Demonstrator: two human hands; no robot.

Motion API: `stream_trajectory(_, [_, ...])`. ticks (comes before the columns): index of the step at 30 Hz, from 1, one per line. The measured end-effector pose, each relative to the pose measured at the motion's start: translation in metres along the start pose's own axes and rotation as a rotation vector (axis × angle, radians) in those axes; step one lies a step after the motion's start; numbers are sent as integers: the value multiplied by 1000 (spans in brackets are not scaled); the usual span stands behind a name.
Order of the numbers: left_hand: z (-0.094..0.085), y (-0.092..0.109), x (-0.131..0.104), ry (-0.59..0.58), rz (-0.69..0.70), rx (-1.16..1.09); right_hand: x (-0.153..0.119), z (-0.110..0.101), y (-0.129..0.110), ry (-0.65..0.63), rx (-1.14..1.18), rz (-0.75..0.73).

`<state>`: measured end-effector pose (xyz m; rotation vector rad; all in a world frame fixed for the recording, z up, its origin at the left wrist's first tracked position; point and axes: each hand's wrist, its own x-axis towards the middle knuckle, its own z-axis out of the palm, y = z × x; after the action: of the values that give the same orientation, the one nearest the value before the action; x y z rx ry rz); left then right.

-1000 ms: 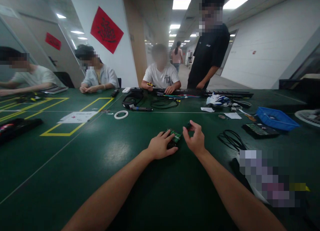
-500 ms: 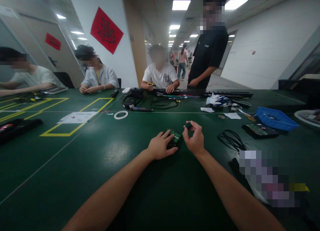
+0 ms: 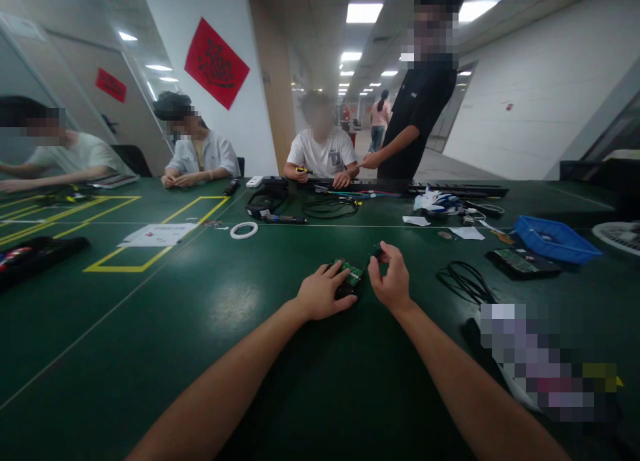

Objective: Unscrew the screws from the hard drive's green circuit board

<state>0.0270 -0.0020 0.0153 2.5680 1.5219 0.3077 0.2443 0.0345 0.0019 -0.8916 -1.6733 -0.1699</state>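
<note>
My left hand (image 3: 323,293) lies with spread fingers over a black device with an exposed green circuit board (image 3: 352,272), its thumb stretched along the near side. Part of the device is hidden under the fingers. Just right of it, above the table, my right hand (image 3: 391,278) is closed in a pinch. Between thumb and fingertips it has a small dark object (image 3: 375,250), too small and dark to name; its lower end is hard to make out against the green table.
On the green table are a white ring (image 3: 244,230), black cables (image 3: 463,281), a second board device (image 3: 523,262), a blue tray (image 3: 555,240) and papers (image 3: 157,234). Across the table a seated person (image 3: 323,148) works at a long black bar beside a standing person (image 3: 420,121).
My right fingers have shifted slightly around the small dark object, while my left hand stays on the circuit board device. The standing person has leaned and stretched an arm toward the seated person.
</note>
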Motion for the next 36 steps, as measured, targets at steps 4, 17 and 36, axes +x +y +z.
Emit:
stream_trajectory(4, [0, -1, 1, -1, 6, -2, -3, 3, 3, -14, 61, 25])
stream_trajectory(17, [-4, 1, -1, -15, -5, -11, 3, -1, -5, 5, -42, 18])
stream_trajectory(36, [-2, 2, 0, -24, -18, -11, 1, 1, 0, 13, -38, 10])
